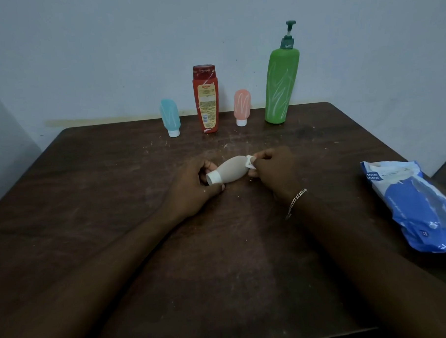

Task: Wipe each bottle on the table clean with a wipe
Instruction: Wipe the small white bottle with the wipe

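Observation:
A small pale squeeze bottle with a white cap lies on its side above the middle of the table. My left hand grips its cap end. My right hand pinches a crumpled white wipe against the bottle's far end. At the back stand a light blue tube, a red bottle, a pink tube and a tall green pump bottle, all with white smears on them.
A blue pack of wipes lies at the right edge of the dark wooden table. White crumbs and dust speckle the tabletop. A pale wall rises right behind the row of bottles.

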Tool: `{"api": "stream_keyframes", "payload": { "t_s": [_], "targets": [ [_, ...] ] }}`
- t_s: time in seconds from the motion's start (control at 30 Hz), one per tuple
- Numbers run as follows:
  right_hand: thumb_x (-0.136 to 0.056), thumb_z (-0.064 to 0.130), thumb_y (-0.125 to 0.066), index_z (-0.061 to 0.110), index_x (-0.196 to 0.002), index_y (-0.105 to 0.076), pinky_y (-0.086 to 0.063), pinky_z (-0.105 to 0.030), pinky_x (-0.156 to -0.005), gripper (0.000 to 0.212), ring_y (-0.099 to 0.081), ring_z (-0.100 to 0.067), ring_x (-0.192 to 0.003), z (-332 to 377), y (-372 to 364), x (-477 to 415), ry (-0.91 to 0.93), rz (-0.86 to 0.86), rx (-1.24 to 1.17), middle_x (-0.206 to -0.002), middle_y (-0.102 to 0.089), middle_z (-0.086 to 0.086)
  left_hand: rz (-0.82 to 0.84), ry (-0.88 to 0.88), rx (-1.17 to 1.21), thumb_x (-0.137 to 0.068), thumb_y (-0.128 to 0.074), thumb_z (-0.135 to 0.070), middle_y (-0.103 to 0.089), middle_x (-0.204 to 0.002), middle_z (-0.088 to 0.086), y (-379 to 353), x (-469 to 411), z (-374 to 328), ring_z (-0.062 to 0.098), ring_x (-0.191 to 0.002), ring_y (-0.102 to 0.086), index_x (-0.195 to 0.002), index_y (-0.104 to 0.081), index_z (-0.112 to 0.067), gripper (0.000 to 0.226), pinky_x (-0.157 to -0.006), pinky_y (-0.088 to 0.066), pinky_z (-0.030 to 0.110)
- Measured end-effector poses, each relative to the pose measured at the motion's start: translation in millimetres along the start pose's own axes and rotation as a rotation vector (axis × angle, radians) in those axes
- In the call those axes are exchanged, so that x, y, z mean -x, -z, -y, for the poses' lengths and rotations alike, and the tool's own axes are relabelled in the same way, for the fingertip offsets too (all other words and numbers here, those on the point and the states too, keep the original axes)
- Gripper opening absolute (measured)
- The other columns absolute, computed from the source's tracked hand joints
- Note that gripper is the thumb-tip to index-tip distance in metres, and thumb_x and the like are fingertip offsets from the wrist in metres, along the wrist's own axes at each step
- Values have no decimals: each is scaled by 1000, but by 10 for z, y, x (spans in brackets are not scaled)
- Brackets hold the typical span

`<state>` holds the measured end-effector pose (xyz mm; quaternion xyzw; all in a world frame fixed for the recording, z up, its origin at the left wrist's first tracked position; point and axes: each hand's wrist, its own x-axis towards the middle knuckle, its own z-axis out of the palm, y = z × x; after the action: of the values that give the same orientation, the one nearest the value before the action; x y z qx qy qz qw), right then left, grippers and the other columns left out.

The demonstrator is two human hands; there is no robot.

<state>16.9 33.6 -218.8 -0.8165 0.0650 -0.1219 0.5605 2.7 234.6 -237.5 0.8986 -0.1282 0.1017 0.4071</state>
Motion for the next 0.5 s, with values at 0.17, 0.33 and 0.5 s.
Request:
{"api": "stream_keyframes", "payload": {
  "t_s": [0.17, 0.33, 0.5],
  "targets": [
    [-91, 18, -62, 16, -108, -74, -44, -19, -83, 21, -60, -7, -91, 204, -131, 160, 408, 121, 385, -103, -68, 5, -17, -16, -10, -71, -85, -25, -60, -97, -13, -13, -1, 16, 7, -84, -56, -100, -62, -26, 37, -70, -51, 33],
    [-90, 17, -64, 11, -111, -71, -43, -24, -89, 22, -59, -20, -104, 192, -244, 192, 512, 178, 464, -115, -64, -8, -23, -22, -2, -71, -85, -25, -60, -95, -13, -5, 7, -9, 5, -82, -56, -99, -60, -25, 37, -68, -48, 28],
    [-88, 25, -66, 21, -104, -76, -47, -8, -74, 19, -61, -5, -79, 57, 62, -30, 369, 43, 385, -95, -71, 7, -14, -1, -6, -73, -85, -25, -57, -99, -16, -1, 10, -43, 5, -85, -55, -101, -60, -26, 37, -69, -48, 26]
  ]
}}
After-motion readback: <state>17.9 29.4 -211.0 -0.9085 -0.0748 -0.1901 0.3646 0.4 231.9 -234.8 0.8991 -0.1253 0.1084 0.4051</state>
